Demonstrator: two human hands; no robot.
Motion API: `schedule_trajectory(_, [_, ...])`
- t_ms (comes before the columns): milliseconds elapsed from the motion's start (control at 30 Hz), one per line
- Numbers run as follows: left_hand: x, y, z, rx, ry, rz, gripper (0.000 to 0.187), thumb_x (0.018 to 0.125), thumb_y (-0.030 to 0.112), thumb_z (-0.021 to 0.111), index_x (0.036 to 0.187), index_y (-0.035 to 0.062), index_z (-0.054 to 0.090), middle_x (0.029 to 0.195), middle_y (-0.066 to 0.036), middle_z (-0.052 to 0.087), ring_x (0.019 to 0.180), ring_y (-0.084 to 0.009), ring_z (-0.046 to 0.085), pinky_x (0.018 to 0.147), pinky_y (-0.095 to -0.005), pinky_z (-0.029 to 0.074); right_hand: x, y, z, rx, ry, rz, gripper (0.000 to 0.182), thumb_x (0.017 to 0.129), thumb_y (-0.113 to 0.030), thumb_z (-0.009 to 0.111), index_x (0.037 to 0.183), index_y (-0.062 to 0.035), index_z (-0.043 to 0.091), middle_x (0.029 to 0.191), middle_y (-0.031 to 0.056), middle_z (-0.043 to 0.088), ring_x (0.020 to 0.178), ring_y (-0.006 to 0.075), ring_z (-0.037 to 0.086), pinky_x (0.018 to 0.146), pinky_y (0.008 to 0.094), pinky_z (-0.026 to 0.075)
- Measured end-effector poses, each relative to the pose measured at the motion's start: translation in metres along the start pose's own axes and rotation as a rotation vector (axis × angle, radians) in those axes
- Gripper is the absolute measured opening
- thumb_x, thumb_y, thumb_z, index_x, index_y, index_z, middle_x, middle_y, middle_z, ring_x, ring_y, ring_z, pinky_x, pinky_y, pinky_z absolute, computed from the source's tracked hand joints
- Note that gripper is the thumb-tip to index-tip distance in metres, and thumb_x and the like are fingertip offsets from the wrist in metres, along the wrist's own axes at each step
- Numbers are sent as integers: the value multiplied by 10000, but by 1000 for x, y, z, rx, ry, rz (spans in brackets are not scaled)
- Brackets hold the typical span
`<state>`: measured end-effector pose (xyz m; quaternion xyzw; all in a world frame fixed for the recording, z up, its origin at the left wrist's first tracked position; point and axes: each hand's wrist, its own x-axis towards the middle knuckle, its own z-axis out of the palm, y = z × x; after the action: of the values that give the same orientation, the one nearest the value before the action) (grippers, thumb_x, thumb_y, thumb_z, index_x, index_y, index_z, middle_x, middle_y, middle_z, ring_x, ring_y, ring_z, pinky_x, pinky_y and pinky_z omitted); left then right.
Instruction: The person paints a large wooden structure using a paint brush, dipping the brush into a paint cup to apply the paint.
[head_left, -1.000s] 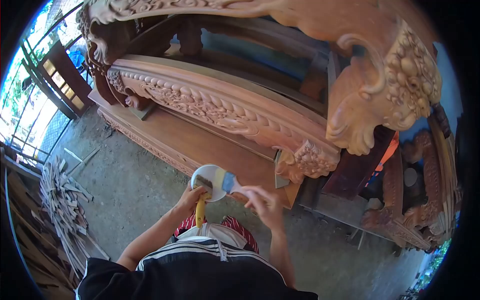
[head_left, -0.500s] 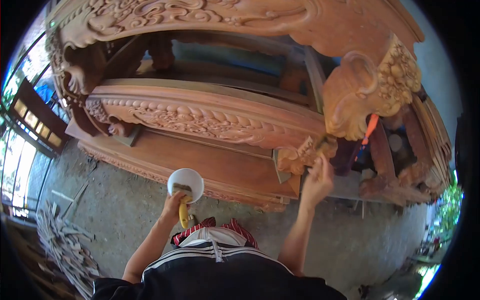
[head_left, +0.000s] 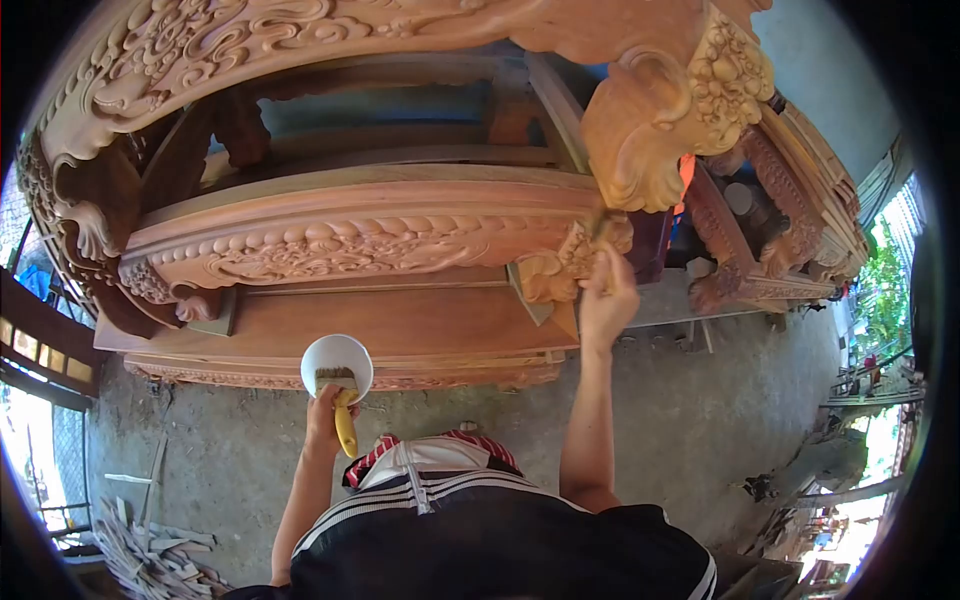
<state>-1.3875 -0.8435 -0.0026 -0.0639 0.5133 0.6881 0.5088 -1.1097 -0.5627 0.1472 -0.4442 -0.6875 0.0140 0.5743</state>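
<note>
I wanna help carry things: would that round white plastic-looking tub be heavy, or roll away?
The round white plastic-looking tub is probably light: the left hand alone holds it along with a yellow-handled flat bristle brush. Laid sideways, it might roll, because it looks round.

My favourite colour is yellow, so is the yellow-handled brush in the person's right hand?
No, the left hand holds the yellow-handled brush together with the white cup.

The left hand [head_left: 322,415] held a white cup [head_left: 322,353] and a yellow-handled paintbrush [head_left: 346,432]. The right hand [head_left: 609,302] held a blurred brush [head_left: 600,222] at the right end of a carved wooden rail [head_left: 345,250]. Wood scraps [head_left: 150,555] lay near left on the floor [head_left: 480,408].
</note>
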Motion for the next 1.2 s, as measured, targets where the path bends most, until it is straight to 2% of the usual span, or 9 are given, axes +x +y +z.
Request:
schedule_trajectory(133, [7,-7,4,-7,-83,-32,264,809,120,523,1057,47,474,925,-104,565,691,-187,571,509,-295,477,3,-5,-14,-284,-112,186,196,878,-114,533,1043,-94,637,891,142,646,809,310,635,653,389,489])
schedule_trajectory(233, [7,-10,18,37,-83,-32,256,809,123,525,1047,39,479,910,-104,568,680,-189,572,510,-296,481,-15,-32,19,64,-223,-67,191,877,-141,552,1038,-92,643,854,156,655,778,297,653,646,375,500])
schedule_trajectory(300, [9,-11,24,36,-153,-28,252,807,129,525,1039,40,481,890,-103,571,668,-191,574,511,-295,486,-24,-68,14,330,-638,191,191,889,-157,562,1045,-85,647,858,139,664,705,224,668,621,342,501])
schedule_trajectory(400, [15,-12,31,11,-124,-83,253,806,144,524,1035,42,484,876,-102,573,664,-195,575,513,-292,489,-16,-70,14,529,-576,227,176,896,-110,559,1040,-54,644,828,67,650,617,132,637,463,251,469])
schedule_trajectory(467, [16,-9,34,34,-138,-57,253,807,145,526,1034,42,484,873,-101,573,660,-195,575,513,-294,489,3,-51,12,185,-103,-64,171,894,-105,561,1039,-54,639,817,71,650,615,137,637,466,247,462])
schedule_trajectory(567, [13,-12,36,37,-118,-37,254,806,146,529,1033,42,484,867,-99,572,656,-195,575,512,-297,489,25,-37,7,-263,-50,-253,169,889,-96,568,1036,-45,632,785,79,644,612,140,634,476,246,464])
schedule_trajectory(733, [4,-14,20,-44,-86,-13,252,808,139,526,1035,38,485,866,-100,574,661,-198,580,508,-297,493,13,-82,8,360,-596,144,164,871,-144,581,1013,-112,658,850,116,663,746,252,664,587,347,494])
schedule_trajectory(900, [-4,-3,12,-68,40,73,253,816,119,514,1055,44,476,869,-110,575,668,-204,584,492,-303,497,26,-54,13,-372,-208,-143,152,869,-184,570,980,-149,668,849,78,663,696,289,645,572,382,503])
schedule_trajectory(1200, [-15,3,-12,-134,61,73,303,826,131,516,1108,64,427,924,-121,557,691,-203,570,523,-316,502,-38,-182,114,132,-375,-515,148,822,-143,618,964,-124,657,926,46,659,660,227,653,563,310,530])
